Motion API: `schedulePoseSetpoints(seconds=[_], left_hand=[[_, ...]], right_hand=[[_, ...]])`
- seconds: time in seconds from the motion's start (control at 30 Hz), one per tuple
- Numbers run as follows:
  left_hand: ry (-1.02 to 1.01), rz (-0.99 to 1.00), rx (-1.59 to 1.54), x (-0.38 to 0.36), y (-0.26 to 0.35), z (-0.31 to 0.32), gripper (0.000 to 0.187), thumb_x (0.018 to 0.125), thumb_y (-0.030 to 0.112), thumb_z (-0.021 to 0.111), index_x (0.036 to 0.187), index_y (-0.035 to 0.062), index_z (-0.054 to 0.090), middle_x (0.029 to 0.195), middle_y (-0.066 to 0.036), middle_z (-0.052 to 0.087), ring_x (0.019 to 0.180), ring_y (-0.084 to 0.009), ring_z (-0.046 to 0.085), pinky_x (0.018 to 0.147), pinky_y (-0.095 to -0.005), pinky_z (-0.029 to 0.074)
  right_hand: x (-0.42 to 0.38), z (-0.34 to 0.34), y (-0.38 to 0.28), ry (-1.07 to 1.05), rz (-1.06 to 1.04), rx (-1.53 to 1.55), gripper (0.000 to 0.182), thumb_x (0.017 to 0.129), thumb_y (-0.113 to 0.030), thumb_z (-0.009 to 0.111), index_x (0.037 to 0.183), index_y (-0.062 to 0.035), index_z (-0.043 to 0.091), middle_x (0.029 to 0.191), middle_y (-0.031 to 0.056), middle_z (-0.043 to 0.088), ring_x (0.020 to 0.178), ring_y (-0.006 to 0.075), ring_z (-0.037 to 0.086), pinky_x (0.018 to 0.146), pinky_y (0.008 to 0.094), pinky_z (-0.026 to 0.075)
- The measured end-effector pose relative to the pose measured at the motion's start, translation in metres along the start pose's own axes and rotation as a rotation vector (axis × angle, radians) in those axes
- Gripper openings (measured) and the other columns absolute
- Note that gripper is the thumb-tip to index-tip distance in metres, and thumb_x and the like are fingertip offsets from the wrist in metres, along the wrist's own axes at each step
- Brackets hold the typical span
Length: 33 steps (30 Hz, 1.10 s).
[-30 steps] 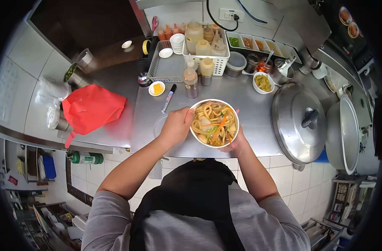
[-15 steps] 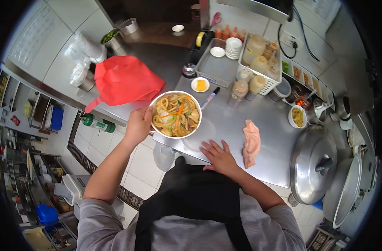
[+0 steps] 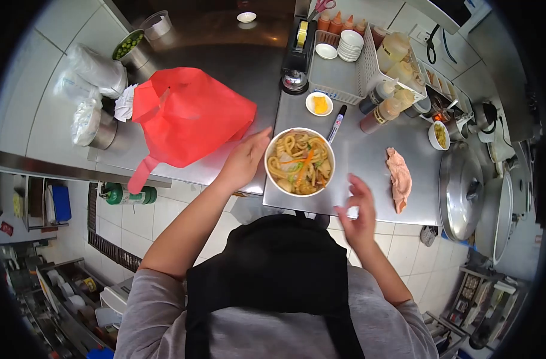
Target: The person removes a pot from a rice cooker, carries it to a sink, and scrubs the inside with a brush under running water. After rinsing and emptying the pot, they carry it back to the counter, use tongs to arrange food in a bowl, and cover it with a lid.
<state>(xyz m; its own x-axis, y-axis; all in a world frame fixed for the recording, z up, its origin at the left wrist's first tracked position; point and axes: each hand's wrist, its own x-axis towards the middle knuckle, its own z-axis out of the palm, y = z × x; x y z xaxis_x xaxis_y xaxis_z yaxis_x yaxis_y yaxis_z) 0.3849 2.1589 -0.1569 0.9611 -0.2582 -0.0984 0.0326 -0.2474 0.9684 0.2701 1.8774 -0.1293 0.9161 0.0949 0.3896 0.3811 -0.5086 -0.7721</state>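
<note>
A white round bowl (image 3: 269, 173) full of thick noodles (image 3: 298, 161) with carrot strips stands on the metal counter near its front edge. My left hand (image 3: 246, 160) is beside the bowl's left rim, fingers stretched out and holding nothing. To the right of the bowl, my right hand (image 3: 358, 212) hovers by the counter edge with its fingers apart, slightly blurred. A red fabric bag (image 3: 192, 119) lies beyond my left hand. Just behind the bowl are a marker pen (image 3: 337, 124) and a small white dish (image 3: 319, 104) with yellow slices.
A crumpled pink cloth (image 3: 398, 179) lies to the right. Sauce bottles (image 3: 383, 115), a service bell (image 3: 294, 82), a tape dispenser (image 3: 300, 51) and a plastic tray (image 3: 338, 78) stand farther back. A large metal lid (image 3: 461, 188) is at the right end.
My left hand has let go of the bowl, which now stands farther right on the counter. My right hand has lifted off the counter. The view has shifted too.
</note>
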Motion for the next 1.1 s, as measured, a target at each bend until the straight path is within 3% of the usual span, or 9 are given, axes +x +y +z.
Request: schedulePoseSetpoints(seconds=[0.03, 0.13, 0.27, 0.3, 0.5, 0.57, 0.77, 0.87, 1.1], left_hand=[[-0.085, -0.048, -0.045, 0.003, 0.011, -0.008, 0.073, 0.1, 0.057, 0.026, 0.148, 0.0025, 0.031, 0.146, -0.017, 0.039, 0.136, -0.0268, 0.039, 0.11, -0.0359, 0.034], [-0.188, -0.12, -0.359, 0.016, 0.023, -0.008, 0.08, 0.098, 0.062, 0.023, 0.146, -0.0012, 0.032, 0.148, -0.018, 0.036, 0.141, -0.0253, 0.03, 0.113, -0.036, 0.03], [-0.237, -0.177, -0.467, 0.021, 0.041, 0.001, 0.063, 0.103, 0.048, 0.034, 0.136, -0.0034, 0.047, 0.134, -0.014, 0.053, 0.126, -0.0204, 0.049, 0.106, -0.0321, 0.038], [-0.182, -0.21, -0.49, 0.018, 0.051, 0.003, 0.047, 0.103, 0.034, 0.04, 0.13, -0.0015, 0.055, 0.124, -0.011, 0.06, 0.115, -0.0165, 0.056, 0.1, -0.0306, 0.042], [0.022, -0.08, -0.294, 0.02, 0.026, 0.029, 0.034, 0.102, 0.02, 0.041, 0.125, -0.0008, 0.055, 0.117, -0.013, 0.063, 0.108, -0.0195, 0.059, 0.094, -0.0319, 0.045], [0.145, -0.032, -0.164, 0.015, 0.022, 0.038, 0.031, 0.101, 0.016, 0.04, 0.123, 0.0005, 0.055, 0.115, -0.018, 0.064, 0.11, -0.0299, 0.06, 0.093, -0.037, 0.045], [0.324, 0.105, -0.004, 0.001, 0.022, 0.052, 0.031, 0.101, 0.014, 0.039, 0.124, -0.0003, 0.054, 0.119, -0.021, 0.061, 0.113, -0.0324, 0.059, 0.095, -0.0377, 0.044], [0.393, 0.144, -0.122, -0.002, 0.019, 0.058, 0.032, 0.102, 0.014, 0.038, 0.126, 0.0, 0.053, 0.121, -0.021, 0.06, 0.112, -0.032, 0.059, 0.096, -0.0368, 0.044], [0.161, -0.051, -0.305, 0.016, 0.014, 0.046, 0.033, 0.102, 0.017, 0.039, 0.124, 0.0011, 0.057, 0.119, -0.018, 0.061, 0.107, -0.0269, 0.06, 0.094, -0.0337, 0.045]], right_hand=[[-0.001, 0.019, -0.007, -0.03, -0.053, -0.046, 0.025, 0.077, -0.013, 0.076, 0.082, -0.0064, 0.053, 0.136, 0.0183, 0.049, 0.128, 0.0376, 0.046, 0.101, 0.0477, 0.041], [0.013, 0.047, -0.026, -0.128, -0.153, -0.272, 0.026, 0.074, -0.022, 0.079, 0.082, -0.0093, 0.057, 0.138, 0.013, 0.049, 0.133, 0.0368, 0.041, 0.105, 0.0541, 0.035], [0.043, 0.059, -0.047, -0.311, -0.184, -0.485, 0.021, 0.074, -0.029, 0.076, 0.084, -0.0152, 0.063, 0.138, 0.0043, 0.05, 0.137, 0.0332, 0.037, 0.11, 0.0605, 0.021], [0.046, 0.06, -0.048, -0.316, -0.188, -0.49, 0.021, 0.074, -0.029, 0.076, 0.084, -0.0152, 0.063, 0.138, 0.0043, 0.05, 0.137, 0.0332, 0.037, 0.11, 0.0605, 0.021], [0.07, 0.058, -0.048, -0.363, -0.168, -0.534, 0.02, 0.079, -0.029, 0.072, 0.092, -0.0167, 0.064, 0.136, 0.0033, 0.051, 0.134, 0.032, 0.04, 0.106, 0.0538, 0.028], [0.082, 0.062, -0.04, -0.403, 0.087, -0.456, 0.026, 0.081, -0.025, 0.07, 0.101, -0.0118, 0.061, 0.136, 0.0064, 0.05, 0.134, 0.0322, 0.039, 0.102, 0.0518, 0.03], [0.084, 0.078, -0.035, -0.123, 0.008, -0.825, 0.078, 0.078, -0.033, 0.068, 0.139, 0.003, 0.037, 0.15, 0.0218, 0.032, 0.141, 0.0373, 0.027, 0.108, 0.0542, 0.026], [0.082, 0.08, -0.022, -0.147, 0.058, -0.727, 0.093, 0.077, -0.038, 0.067, 0.146, 0.0075, 0.024, 0.152, 0.0257, 0.026, 0.142, 0.0391, 0.025, 0.111, 0.0517, 0.026], [0.092, 0.075, -0.016, -0.258, 0.083, -0.684, 0.091, 0.077, -0.039, 0.068, 0.142, 0.0108, 0.028, 0.148, 0.0272, 0.031, 0.137, 0.0403, 0.033, 0.109, 0.0455, 0.032]])
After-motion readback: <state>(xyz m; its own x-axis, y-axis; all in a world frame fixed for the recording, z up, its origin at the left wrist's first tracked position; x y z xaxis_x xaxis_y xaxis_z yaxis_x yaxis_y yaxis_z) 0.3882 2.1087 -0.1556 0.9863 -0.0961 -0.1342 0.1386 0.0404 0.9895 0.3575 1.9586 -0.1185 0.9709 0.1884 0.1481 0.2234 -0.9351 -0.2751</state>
